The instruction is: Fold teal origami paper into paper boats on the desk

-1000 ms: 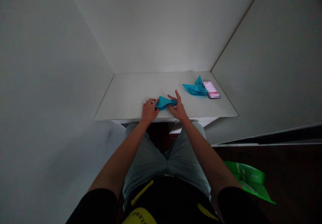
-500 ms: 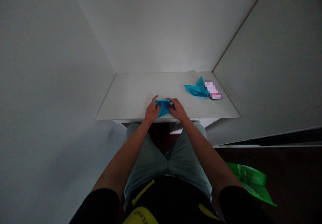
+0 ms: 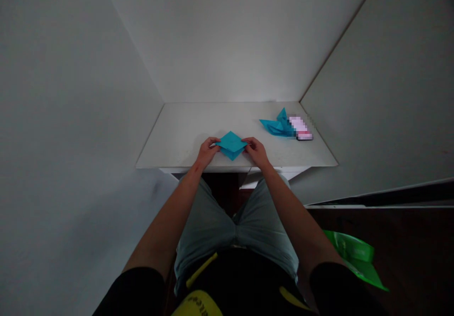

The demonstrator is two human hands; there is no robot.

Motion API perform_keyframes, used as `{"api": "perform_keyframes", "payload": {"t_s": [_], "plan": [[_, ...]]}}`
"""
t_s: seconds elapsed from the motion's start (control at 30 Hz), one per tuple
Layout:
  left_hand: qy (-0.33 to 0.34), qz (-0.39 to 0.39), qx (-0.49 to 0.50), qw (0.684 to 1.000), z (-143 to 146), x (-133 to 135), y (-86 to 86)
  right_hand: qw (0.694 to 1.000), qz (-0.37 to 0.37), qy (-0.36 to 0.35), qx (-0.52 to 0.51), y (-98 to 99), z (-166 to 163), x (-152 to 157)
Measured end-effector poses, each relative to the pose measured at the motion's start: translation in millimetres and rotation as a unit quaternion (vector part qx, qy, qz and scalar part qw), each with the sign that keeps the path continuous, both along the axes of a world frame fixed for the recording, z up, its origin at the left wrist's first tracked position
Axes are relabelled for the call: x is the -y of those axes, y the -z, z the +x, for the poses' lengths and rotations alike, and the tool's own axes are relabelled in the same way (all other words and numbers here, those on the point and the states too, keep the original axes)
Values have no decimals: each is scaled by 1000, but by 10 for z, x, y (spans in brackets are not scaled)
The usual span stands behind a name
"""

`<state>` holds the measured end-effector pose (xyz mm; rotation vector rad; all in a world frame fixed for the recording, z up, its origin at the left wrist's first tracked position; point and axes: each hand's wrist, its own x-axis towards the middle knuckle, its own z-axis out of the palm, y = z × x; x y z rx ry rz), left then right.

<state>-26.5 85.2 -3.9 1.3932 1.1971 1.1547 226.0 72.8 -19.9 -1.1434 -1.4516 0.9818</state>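
Note:
A sheet of blue origami paper (image 3: 231, 142), folded into a diamond with a lower layer showing beneath, is held just over the front part of the white tabletop (image 3: 187, 122). My left hand (image 3: 208, 151) pinches its left corner between thumb and fingers. On the opposite side, my right hand (image 3: 257, 151) grips the right corner the same way. Between the two hands the upper face of the paper is in plain sight. Whether its underside touches the tabletop I cannot tell.
Toward the right back of the tabletop lies a folded blue paper shape (image 3: 278, 124) with pointed tips, against a phone (image 3: 301, 127) whose screen is blurred out. Walls enclose the tabletop at the back and sides. A green translucent visor (image 3: 354, 252) is low on the right.
The blue paper has gone from a narrow, partly covered shape to a wide diamond. My hands have moved apart to its two side corners. The phone and the other blue shape have stayed put.

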Motion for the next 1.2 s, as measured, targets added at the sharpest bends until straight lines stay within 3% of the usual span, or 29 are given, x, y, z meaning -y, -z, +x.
{"api": "perform_keyframes", "payload": {"t_s": [0.17,0.4,0.7,0.97,1.2], "plan": [[13,-2,6,1000,-19,6,21,999,-1,23,-33,3,52,-2],[15,-7,21,1000,3,-5,10,1000,-7,-15,-15,1,45,27],[80,-27,52,995,-2,-37,70,999,-3,-1,-51,-20,61,6],[126,57,-27,990,-32,-25,58,997,15,-72,6,-25,39,39],[156,42,-56,985,-47,-42,88,997,49,-64,18,17,97,20]]}}
